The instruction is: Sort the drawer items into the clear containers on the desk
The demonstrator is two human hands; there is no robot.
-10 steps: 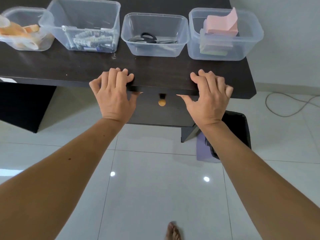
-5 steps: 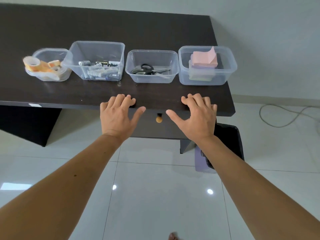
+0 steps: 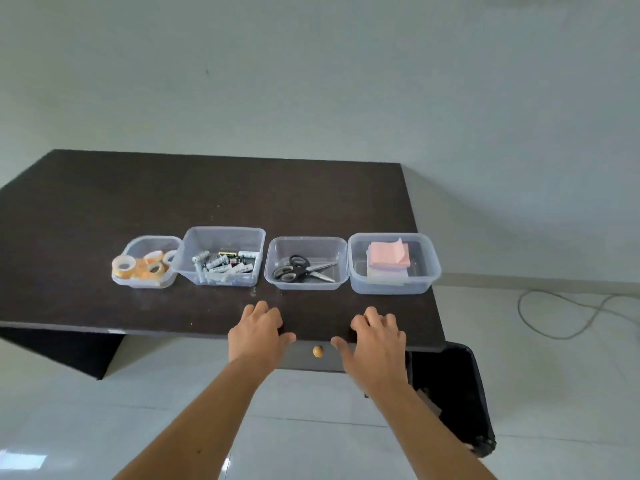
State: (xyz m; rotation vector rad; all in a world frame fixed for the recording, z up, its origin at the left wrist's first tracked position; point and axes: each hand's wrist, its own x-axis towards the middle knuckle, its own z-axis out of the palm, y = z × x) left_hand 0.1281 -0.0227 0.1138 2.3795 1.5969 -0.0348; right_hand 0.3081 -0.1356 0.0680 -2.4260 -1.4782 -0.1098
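Resting empty and spread on the counter (image 3: 214,188) edge at lower centre, the left hand (image 3: 258,336) and right hand (image 3: 375,339) flank the shut drawer (image 3: 311,358), best pulled by its small, probably slippery knob (image 3: 318,351).

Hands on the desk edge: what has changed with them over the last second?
Both hands let go: the left hand and right hand, earlier gripping the desk edge, now rest loosely with fingers spread. The view has tilted up. The drawer knob and four containers stay put.
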